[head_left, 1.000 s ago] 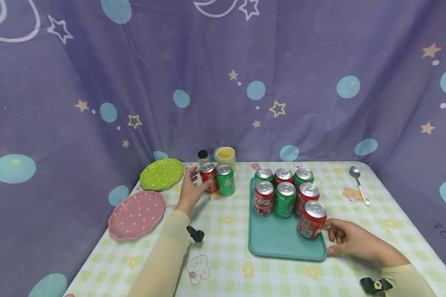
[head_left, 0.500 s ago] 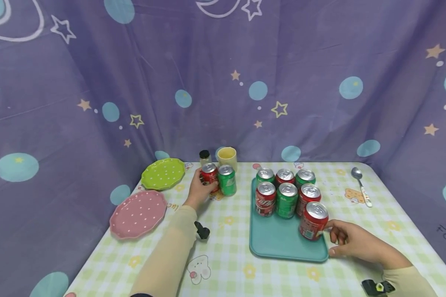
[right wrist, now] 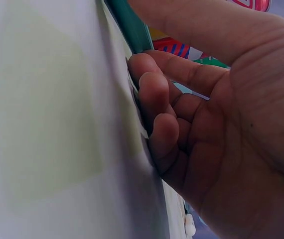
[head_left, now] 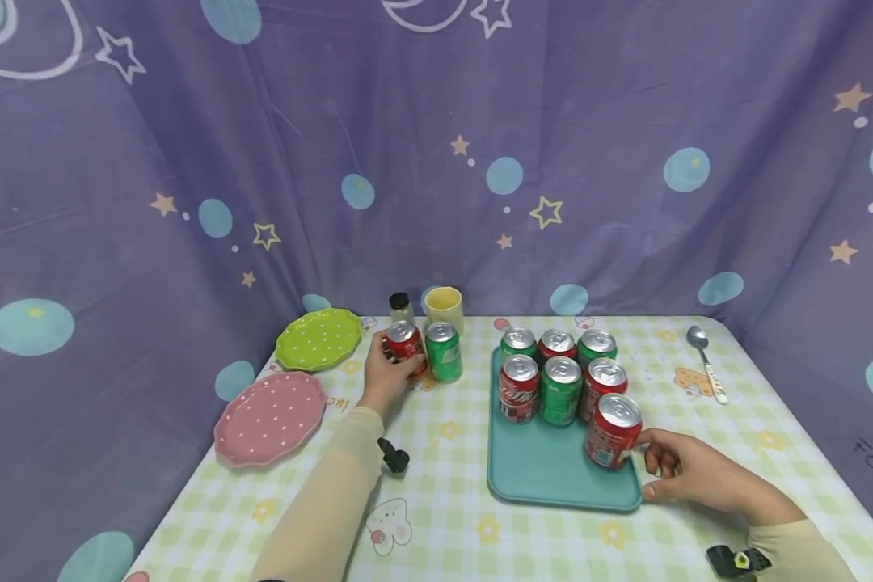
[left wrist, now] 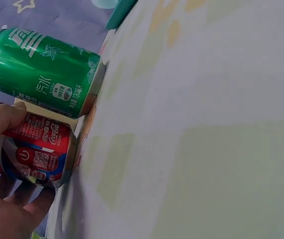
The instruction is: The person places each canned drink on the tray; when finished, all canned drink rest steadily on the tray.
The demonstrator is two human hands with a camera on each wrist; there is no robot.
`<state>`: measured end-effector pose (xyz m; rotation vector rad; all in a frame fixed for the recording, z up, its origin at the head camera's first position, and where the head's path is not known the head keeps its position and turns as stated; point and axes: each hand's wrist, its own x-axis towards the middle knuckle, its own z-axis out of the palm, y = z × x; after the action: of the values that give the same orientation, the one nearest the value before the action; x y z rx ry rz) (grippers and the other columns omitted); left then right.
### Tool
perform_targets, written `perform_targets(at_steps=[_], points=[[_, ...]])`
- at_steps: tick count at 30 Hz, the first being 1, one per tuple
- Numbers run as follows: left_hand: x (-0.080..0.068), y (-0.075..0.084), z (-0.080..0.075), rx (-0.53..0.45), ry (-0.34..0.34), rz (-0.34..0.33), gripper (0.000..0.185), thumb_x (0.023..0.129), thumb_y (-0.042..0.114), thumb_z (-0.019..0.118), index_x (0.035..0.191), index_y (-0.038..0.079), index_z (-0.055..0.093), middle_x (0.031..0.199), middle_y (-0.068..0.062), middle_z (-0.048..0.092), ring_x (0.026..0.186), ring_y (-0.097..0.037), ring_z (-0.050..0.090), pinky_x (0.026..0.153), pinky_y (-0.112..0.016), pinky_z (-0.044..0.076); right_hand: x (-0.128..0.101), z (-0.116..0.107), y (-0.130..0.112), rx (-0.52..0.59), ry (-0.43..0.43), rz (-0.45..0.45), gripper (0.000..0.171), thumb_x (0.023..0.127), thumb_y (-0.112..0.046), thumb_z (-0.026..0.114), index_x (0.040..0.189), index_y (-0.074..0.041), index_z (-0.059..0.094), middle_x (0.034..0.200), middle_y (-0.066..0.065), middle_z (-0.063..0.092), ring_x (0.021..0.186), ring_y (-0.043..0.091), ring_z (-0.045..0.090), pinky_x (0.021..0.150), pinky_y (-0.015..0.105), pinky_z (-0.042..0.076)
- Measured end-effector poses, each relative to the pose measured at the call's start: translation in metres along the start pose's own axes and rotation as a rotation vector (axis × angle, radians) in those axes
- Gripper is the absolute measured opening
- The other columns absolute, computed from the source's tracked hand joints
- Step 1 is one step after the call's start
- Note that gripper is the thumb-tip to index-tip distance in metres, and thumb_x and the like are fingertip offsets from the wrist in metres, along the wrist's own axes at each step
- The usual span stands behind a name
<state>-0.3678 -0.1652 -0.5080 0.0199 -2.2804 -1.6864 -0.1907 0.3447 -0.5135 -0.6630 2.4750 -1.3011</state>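
The left hand (head_left: 385,373) grips the upright red cola can (head_left: 405,346) just left of the green soda can (head_left: 444,352), while the right hand (head_left: 691,474), fingers curled and holding nothing, rests by the teal tray (head_left: 546,469).

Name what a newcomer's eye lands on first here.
Seven red and green cans crowd the teal tray at centre right, the right hand resting at its near corner. Left of it, the left hand holds a red can beside a green can.
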Motion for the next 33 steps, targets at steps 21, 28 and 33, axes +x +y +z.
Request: perform_targets(at_steps=[21,28,33], points=[[-0.047,0.05,-0.045,-0.012,0.06,0.133,0.077,0.08,0.017,0.094,0.143,0.013,0.049,0.135,-0.01,0.063,0.126,-0.027,0.058,0.106,-0.047,0.05,0.001,0.0,0.005,-0.005,0.002,-0.022,0.052,0.085,-0.024,0.089,0.123,-0.005,0.06,0.091,0.01,0.06,0.072,0.011,0.056,0.06,0.029,0.049],[-0.07,0.078,-0.045,-0.07,0.041,0.206,0.079,0.077,0.017,0.097,0.141,0.014,0.051,0.133,-0.005,0.065,0.122,-0.021,0.059,0.103,-0.043,0.051,0.0,0.001,0.002,-0.005,0.006,-0.016,0.051,0.085,-0.024,0.089,0.121,-0.004,0.06,0.091,0.009,0.06,0.072,0.011,0.056,0.06,0.029,0.049],[-0.085,0.094,-0.044,-0.098,0.028,0.259,0.083,0.076,0.009,0.096,0.145,0.012,0.049,0.137,-0.008,0.062,0.125,-0.024,0.059,0.104,-0.047,0.05,0.002,0.001,0.001,0.017,0.007,-0.019,0.053,0.085,-0.021,0.089,0.126,-0.004,0.06,0.092,0.009,0.06,0.072,0.012,0.056,0.059,0.029,0.049]])
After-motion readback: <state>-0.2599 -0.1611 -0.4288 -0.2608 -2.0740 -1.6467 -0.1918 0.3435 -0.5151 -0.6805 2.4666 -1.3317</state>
